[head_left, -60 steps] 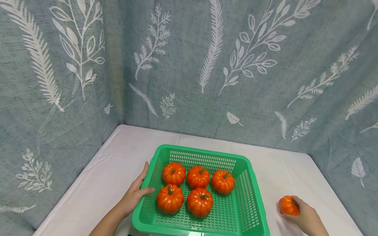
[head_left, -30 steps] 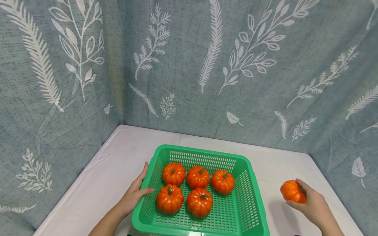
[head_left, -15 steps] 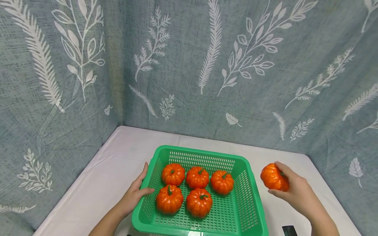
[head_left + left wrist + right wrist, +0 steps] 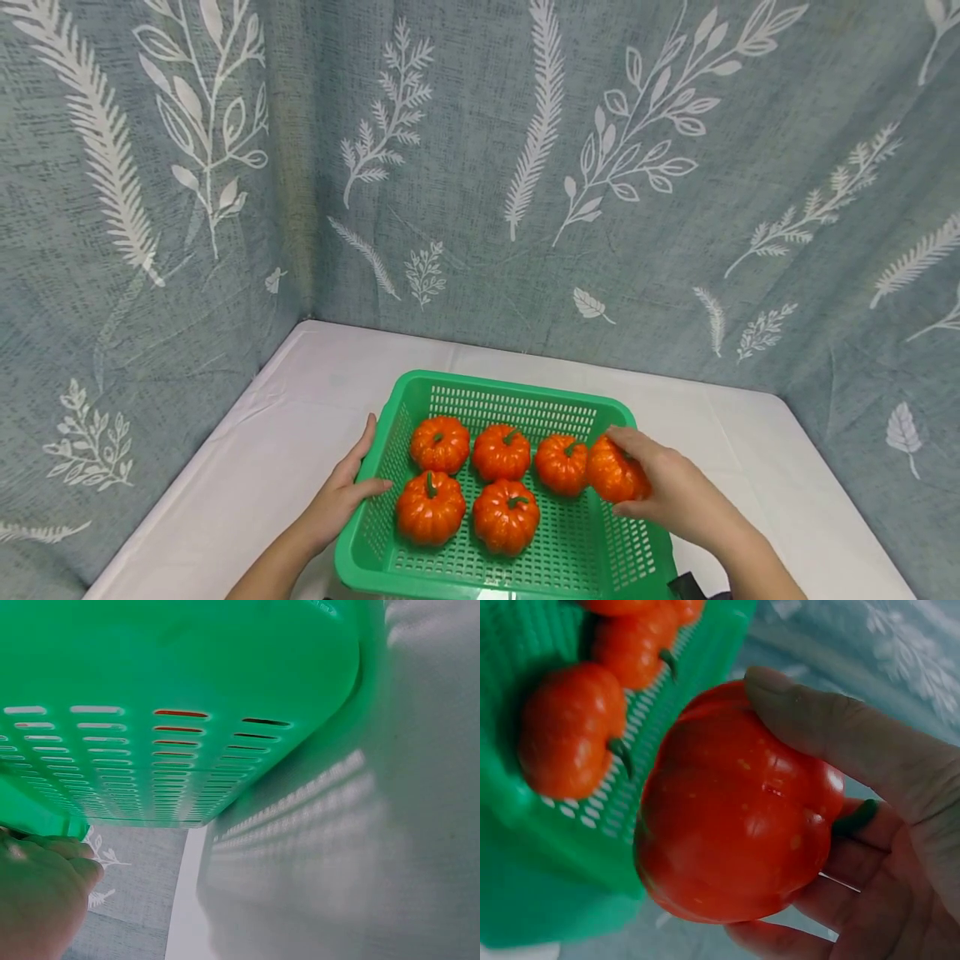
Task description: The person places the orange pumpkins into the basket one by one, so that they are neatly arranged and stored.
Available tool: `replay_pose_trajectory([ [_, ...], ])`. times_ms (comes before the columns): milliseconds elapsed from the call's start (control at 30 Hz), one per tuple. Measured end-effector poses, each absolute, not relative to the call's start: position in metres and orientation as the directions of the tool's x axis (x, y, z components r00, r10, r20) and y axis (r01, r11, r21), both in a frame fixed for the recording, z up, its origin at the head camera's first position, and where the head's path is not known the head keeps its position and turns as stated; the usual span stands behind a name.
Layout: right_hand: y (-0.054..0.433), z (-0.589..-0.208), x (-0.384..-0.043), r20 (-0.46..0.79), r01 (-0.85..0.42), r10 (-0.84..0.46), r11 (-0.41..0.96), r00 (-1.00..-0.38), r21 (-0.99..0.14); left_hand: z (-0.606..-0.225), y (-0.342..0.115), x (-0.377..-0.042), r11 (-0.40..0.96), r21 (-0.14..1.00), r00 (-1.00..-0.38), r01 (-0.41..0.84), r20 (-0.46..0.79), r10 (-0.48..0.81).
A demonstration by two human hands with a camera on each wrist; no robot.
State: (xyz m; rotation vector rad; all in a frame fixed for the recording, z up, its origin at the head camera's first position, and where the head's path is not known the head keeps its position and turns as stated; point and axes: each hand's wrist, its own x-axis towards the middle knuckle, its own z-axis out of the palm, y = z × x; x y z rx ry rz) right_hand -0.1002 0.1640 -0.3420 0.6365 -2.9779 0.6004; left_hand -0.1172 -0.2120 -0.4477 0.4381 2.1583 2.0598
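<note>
A green plastic basket (image 4: 517,388) with slotted walls stands on the white-covered table and holds several small orange toy pumpkins (image 4: 507,517) with green stems. My left hand (image 4: 337,504) is at its left rim, thumb over the edge and the other fingers along the outside. Another pumpkin (image 4: 611,472) is in my right hand (image 4: 675,492), gripped between thumb and fingers over the basket's right side. In the right wrist view that pumpkin (image 4: 735,817) lies on its side, its stem toward the palm. The left wrist view shows the basket's outer wall (image 4: 172,645) and part of the left hand.
Grey-green cloth (image 4: 480,208) with white leaf prints hangs behind and on both sides of the table (image 4: 712,433). A small black object (image 4: 686,586) shows near the right wrist at the bottom. Bare basket floor (image 4: 566,542) lies at the front right, beside the pumpkins.
My right hand has lifted the pumpkin from the table at the right and carried it left, over the basket's right rim. The left hand has stayed at the left rim.
</note>
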Motion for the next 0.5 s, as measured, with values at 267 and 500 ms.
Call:
replay_pose_trajectory([
  [267, 0.151, -0.353, -0.103, -0.056, -0.433, -0.489, 0.815, -0.870, -0.385, -0.448, -0.211, -0.118, 0.025, 0.993, -0.949, 0.117, 0.105, 0.296],
  [500, 0.144, -0.359, -0.109, -0.146, -0.476, -0.559, 0.794, -0.816, -0.379, -0.448, -0.212, -0.118, 0.032, 0.993, -0.952, 0.111, 0.097, 0.289],
])
